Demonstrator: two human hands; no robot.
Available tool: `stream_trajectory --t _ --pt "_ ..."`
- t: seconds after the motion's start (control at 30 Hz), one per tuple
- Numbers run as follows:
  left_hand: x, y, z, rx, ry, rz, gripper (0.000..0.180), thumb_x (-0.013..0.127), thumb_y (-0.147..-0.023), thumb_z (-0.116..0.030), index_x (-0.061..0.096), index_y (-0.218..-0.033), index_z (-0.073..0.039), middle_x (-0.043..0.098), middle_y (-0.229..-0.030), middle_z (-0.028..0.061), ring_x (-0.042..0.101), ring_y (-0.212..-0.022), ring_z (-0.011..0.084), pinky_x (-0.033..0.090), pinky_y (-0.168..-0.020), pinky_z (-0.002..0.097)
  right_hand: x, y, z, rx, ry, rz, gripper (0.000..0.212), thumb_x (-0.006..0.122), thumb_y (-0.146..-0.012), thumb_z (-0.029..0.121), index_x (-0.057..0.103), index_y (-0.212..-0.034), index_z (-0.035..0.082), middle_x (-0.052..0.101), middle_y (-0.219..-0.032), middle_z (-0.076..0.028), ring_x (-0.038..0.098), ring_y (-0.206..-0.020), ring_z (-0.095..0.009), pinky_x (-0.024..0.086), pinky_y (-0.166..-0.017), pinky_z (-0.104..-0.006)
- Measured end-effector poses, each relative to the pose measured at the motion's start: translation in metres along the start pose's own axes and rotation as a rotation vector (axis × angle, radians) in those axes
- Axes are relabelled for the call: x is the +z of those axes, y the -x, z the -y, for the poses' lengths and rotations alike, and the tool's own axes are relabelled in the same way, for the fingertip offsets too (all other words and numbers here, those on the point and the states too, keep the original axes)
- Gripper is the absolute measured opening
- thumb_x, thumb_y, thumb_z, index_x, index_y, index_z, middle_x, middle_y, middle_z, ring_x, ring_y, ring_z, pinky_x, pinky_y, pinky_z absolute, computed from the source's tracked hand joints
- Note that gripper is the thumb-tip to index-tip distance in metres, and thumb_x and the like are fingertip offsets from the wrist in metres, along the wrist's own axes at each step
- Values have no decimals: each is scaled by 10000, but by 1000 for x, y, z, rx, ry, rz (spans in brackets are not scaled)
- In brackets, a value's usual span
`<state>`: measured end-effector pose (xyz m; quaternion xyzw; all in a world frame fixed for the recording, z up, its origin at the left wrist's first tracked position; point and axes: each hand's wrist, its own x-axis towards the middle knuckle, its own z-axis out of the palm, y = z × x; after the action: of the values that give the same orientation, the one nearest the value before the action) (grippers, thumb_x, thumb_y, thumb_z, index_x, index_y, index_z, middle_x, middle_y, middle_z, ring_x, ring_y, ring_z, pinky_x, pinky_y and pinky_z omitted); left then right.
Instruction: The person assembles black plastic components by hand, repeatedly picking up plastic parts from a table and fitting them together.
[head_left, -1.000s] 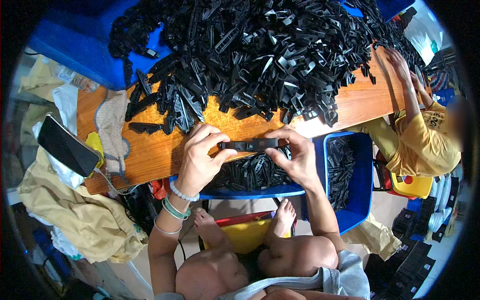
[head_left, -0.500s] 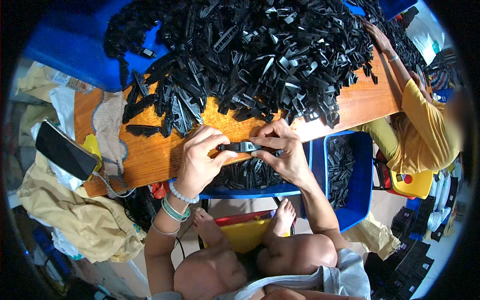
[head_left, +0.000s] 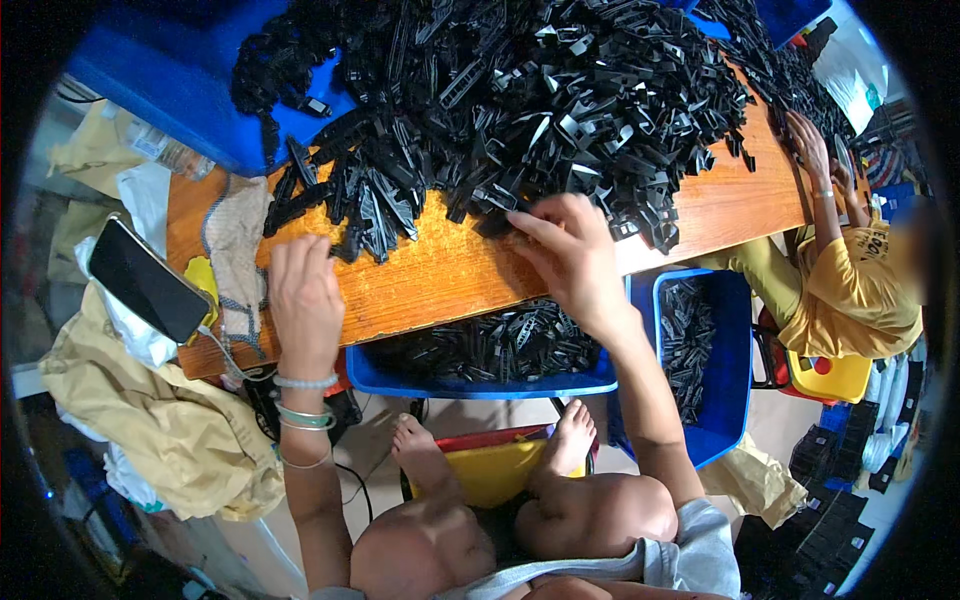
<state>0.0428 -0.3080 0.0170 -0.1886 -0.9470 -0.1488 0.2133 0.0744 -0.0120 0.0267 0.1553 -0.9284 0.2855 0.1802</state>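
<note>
My left hand point(head_left: 305, 295) is over the left part of the wooden table, beside the grey cloth. Its fingers are bent down and pressed together, and they hide whatever is under them. A few long black plastic parts point(head_left: 380, 215) lie just past its fingertips. My right hand point(head_left: 578, 258) hovers at the near edge of a large heap of black plastic parts point(head_left: 590, 110). Its index finger stretches toward a black clip-like part point(head_left: 495, 198), with the thumb apart below. No part shows between its fingers.
Below the table edge stands a blue bin point(head_left: 480, 390) of black parts, with another blue bin point(head_left: 738, 400) to its right. A phone point(head_left: 148, 280) and a grey cloth point(head_left: 235, 240) are at left. A co-worker in a yellow shirt point(head_left: 850, 290) sits at right.
Both hands held a small black and grey part between them; it is no longer seen there. My left hand moved left, my right slightly up. The co-worker's hands shifted back toward them.
</note>
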Motion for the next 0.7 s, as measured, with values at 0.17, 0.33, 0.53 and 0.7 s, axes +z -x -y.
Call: stream_trajectory --t 0.17,0.33,0.53,0.7 --pt "0 12 -38 106 361 132 200 620 -841 -23 641 -1029 43 609 -992 138 560 -947 308 467 -834 402 24 -13 -2 -193 231 -41 237 645 -763 111 717 -987 82 585 -1054 -78 535 -976 -250 416 -797 -362" --pt "-4 7 -52 190 366 127 208 673 -794 34 630 -997 44 601 -977 160 571 -852 317 484 -767 399 18 2 -4 -207 122 -12 298 710 -734 143 698 -1025 77 588 -1056 -80 539 -957 -274 410 -795 -390" --pt "0 18 -66 -101 851 33 262 737 -779 13 549 -960 -2 635 -1026 144 590 -711 225 496 -634 330 37 19 14 79 220 -121 383 750 -775 132 622 -1130 70 557 -905 -93 548 -848 -272 393 -721 -389" --pt "-1 13 -71 69 496 -91 280 785 -753 -24 566 -928 -21 611 -919 121 619 -740 269 508 -638 356 38 27 13 121 60 -169 386 741 -762 52 624 -1129 53 570 -950 -113 546 -864 -290 421 -757 -392"
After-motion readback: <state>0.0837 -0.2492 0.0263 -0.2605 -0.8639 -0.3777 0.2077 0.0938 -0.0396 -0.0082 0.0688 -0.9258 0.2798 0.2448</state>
